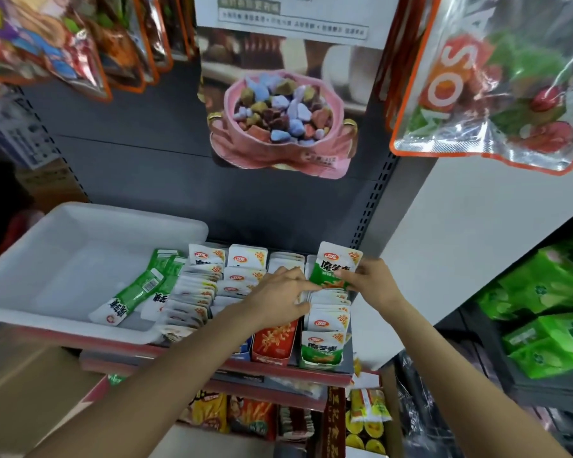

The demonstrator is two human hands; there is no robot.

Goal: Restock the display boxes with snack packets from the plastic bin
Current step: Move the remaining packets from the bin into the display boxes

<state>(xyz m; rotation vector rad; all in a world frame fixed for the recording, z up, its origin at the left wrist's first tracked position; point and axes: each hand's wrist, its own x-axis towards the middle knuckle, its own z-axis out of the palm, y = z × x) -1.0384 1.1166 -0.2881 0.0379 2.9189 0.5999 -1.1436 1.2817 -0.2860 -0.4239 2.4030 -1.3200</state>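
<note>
- At the shelf (278,366) front edge, a green packet stands upright in the rightmost box (323,353); a red box (273,342) sits just left of it.
- The left hand (278,292) lies over the middle rows, fingers fairly straight, tips touching the raised packet's lower edge and the row beneath it; it hides those rows.
- The right hand (371,279) pinches the packet (336,267) at its lower right corner, thumb and fingers curled on it, holding it upright over the back of the right box.
- The packet looks light, thin and floppy, with a slick film; I judge an edge or corner pinch best, sliding it in edgewise.
- The bin (47,252) rests on the shelf's left end, with two green packets (139,289) at its near right corner.
- Box walls are mostly buried under packets, so how full each row is stays unclear.
</note>
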